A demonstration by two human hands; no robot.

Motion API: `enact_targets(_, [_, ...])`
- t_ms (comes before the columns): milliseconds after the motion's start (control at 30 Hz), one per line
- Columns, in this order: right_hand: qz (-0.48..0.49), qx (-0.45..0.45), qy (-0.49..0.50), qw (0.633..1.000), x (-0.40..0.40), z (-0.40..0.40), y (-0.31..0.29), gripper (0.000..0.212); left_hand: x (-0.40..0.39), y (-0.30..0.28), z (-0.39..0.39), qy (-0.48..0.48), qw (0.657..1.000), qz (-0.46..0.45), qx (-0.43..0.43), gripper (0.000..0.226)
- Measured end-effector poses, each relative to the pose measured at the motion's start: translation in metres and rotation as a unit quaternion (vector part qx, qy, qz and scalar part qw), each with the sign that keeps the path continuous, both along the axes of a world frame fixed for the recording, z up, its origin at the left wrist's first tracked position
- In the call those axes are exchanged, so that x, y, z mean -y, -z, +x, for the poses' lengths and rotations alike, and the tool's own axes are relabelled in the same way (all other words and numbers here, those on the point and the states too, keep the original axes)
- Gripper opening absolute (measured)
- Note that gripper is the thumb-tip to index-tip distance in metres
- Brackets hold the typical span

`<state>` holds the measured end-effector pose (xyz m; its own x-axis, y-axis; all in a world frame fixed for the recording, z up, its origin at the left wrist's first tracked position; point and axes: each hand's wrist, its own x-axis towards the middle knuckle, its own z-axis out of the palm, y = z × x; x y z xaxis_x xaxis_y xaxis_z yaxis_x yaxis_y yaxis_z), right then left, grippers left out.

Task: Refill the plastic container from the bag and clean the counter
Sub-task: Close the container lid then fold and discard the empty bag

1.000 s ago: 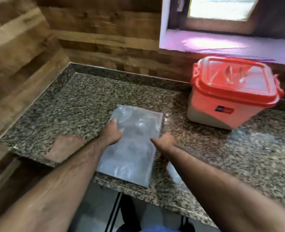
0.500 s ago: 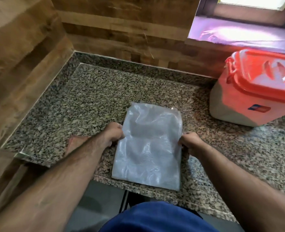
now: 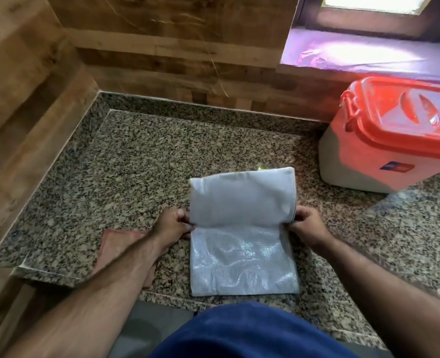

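A speckled granite counter [image 3: 136, 177] is filling the corner between wood-panelled walls. A white woven bag [image 3: 242, 262] is lying at its front edge, its far half folding upward. A reddish cloth [image 3: 115, 241] is lying toward the front-left corner. A red-lidded plastic container [image 3: 384, 151] is standing at the back right.

walls [image 3: 162, 47]: brown wood-grain panels meeting in a corner | tabletop [image 3: 141, 161]: speckled granite with a raised granite back edge along both walls | window [image 3: 376, 3]: upper right, bright daylight | sill [image 3: 369, 55]: glossy, purple-tinted glare | floor [image 3: 146, 329]: grey, below the tabletop's front edge
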<state>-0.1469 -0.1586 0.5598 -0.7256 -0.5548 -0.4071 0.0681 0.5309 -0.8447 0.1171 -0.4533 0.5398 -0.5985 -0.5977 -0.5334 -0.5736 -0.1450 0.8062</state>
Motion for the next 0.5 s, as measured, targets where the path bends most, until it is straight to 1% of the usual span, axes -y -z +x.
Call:
enact_targets(67, [0.012, -0.042, 0.004, 0.999, -0.003, -0.001, 0.008, 0.041, -0.001, 0.000, 0.001, -0.004, 1.000, -0.018, 0.001, 0.019])
enact_targets(133, [0.033, -0.084, -0.006, 0.996, -0.007, -0.001, 0.010, 0.037, -0.004, -0.002, 0.002, -0.015, 1.000, -0.017, 0.010, 0.022])
enact_targets(200, [0.060, -0.128, -0.022, 0.990, -0.010, -0.001, 0.006, 0.026, -0.003, -0.002, 0.005, -0.012, 1.000, -0.015, 0.011, 0.021])
enact_targets(233, [0.071, -0.140, -0.047, 0.987, -0.012, -0.003, 0.003, 0.021, -0.001, -0.001, 0.007, -0.001, 1.000, -0.016, 0.008, 0.022])
enact_targets(300, [0.094, -0.170, -0.139, 0.971, -0.014, -0.005, -0.004, 0.019, 0.001, -0.002, 0.010, 0.024, 1.000, -0.002, 0.002, 0.026])
enact_targets(333, [0.112, -0.209, -0.191, 0.953, -0.015, -0.005, -0.008, 0.020, 0.001, -0.004, 0.010, 0.033, 0.999, 0.003, 0.003, 0.030])
enact_targets(367, [0.138, -0.289, -0.247, 0.915, -0.014, -0.005, -0.008, 0.022, 0.001, -0.006, 0.010, 0.038, 0.999, 0.004, 0.008, 0.033])
enact_targets(400, [0.170, -0.358, -0.296, 0.869, -0.014, -0.004, -0.005, 0.025, 0.000, -0.009, 0.009, 0.042, 0.999, 0.004, 0.013, 0.036])
enact_targets(433, [0.185, -0.411, -0.327, 0.830, -0.015, -0.004, -0.003, 0.027, 0.001, -0.012, 0.007, 0.044, 0.999, 0.000, 0.020, 0.040])
enact_targets(500, [0.189, -0.433, -0.338, 0.814, -0.014, 0.002, -0.006, 0.030, 0.003, -0.019, 0.000, 0.051, 0.997, -0.045, 0.029, 0.043])
